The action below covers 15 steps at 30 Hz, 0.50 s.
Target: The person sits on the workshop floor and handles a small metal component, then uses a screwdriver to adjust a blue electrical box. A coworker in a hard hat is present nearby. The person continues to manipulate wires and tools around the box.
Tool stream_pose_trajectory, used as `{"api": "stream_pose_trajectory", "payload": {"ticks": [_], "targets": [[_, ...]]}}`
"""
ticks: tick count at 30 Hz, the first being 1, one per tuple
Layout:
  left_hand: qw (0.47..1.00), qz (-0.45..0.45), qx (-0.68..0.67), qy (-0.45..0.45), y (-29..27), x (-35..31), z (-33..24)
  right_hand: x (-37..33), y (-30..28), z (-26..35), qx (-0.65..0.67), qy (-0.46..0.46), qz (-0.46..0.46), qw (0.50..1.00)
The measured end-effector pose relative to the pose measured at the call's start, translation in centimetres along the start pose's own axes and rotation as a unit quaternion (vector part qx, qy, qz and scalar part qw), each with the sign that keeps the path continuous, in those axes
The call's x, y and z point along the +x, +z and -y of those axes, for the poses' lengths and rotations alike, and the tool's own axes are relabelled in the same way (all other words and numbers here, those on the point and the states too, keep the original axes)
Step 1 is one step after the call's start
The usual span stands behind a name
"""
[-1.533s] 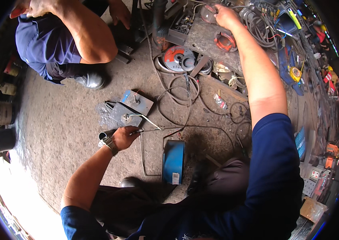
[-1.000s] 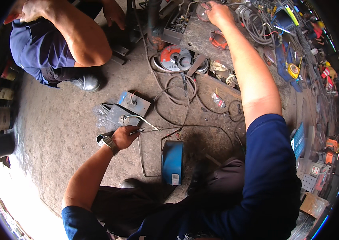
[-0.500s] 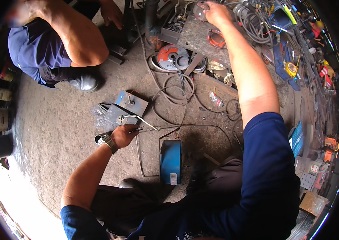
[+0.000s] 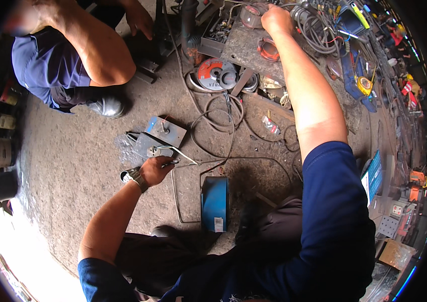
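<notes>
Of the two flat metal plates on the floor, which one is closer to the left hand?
The bare grey plate beside the left hand; the blue-cornered plate lies beyond it.

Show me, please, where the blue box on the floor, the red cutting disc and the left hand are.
blue box [image 4: 215,196], head view, middle of its top face
red cutting disc [image 4: 210,72], head view, red label area
left hand [image 4: 156,170], head view, back of the hand

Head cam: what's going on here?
A person crouches on a concrete workshop floor. The left hand grips a welding electrode holder with its rod over small metal plates on the floor. The right hand reaches far up to a round goggle-like object on a cluttered metal sheet among cables. A blue box stands by the knees. A second person squats at upper left.
</notes>
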State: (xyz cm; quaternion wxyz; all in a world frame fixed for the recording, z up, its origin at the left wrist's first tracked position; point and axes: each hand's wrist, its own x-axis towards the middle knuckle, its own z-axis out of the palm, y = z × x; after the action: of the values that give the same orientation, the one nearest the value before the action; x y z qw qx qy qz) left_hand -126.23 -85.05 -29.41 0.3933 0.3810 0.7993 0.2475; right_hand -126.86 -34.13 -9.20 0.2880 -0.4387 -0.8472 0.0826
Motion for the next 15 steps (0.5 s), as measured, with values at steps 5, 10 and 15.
{"api": "stream_pose_trajectory", "payload": {"ticks": [5,10,15], "targets": [[1.000,0.002,-0.009,0.011,0.1,0.1,-0.1,-0.4,-0.6,-0.7,0.060,-0.070,-0.014,0.996],[0.999,-0.007,0.017,0.034,0.3,0.4,0.0,0.7,1.4,-2.2,0.084,-0.102,-0.083,0.988],[1.000,0.002,-0.018,0.018,0.4,0.4,0.5,0.7,1.5,-2.1,0.128,-0.118,-0.090,0.981]]}}
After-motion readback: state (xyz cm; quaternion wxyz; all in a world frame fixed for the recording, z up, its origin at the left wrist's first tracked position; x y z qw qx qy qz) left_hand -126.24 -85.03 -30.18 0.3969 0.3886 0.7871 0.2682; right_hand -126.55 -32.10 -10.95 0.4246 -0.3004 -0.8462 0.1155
